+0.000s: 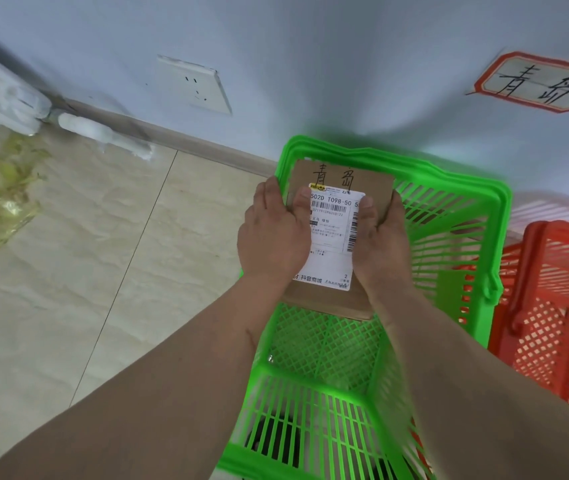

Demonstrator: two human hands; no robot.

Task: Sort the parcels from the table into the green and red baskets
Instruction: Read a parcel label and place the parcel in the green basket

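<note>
Here both hands clamp one flat brown cardboard parcel from opposite sides, holding it level above the open green plastic lattice basket. The left hand grips the parcel's left edge, its thumb lying across the top face; the right hand grips the right edge, thumb likewise on top. A white printed shipping label with barcodes covers most of the upper face, and black handwritten characters sit on the bare cardboard near the parcel's far edge. The parcel hangs over the basket's far left corner, close to the wall-side rim; whether it touches the rim I cannot tell. A red plastic lattice basket stands just beside the green one, against its right side. On the pale blue wall above hang a red-bordered handwritten paper sign and a white electrical socket.
</note>
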